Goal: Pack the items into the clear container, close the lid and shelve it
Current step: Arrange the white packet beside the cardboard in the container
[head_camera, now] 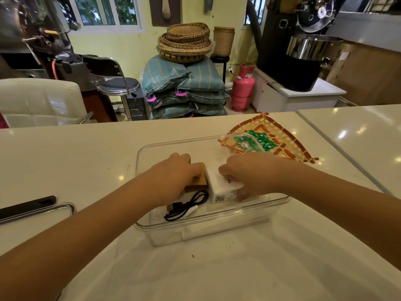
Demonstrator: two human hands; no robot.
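Observation:
A clear container stands open on the white table in front of me. Inside it lie a brown cardboard box, a white box with a QR code on its side, and a coiled black cable. My left hand rests on top of the brown box with fingers curled over it. My right hand grips the white box from above, thumb on its near side. Behind the container a woven bamboo tray holds several green packets.
A clear lid and a dark flat object lie at the left on the table. A seam divides this table from another at the right. Beyond the table stand chairs, stacked sacks, baskets and a pink gas cylinder.

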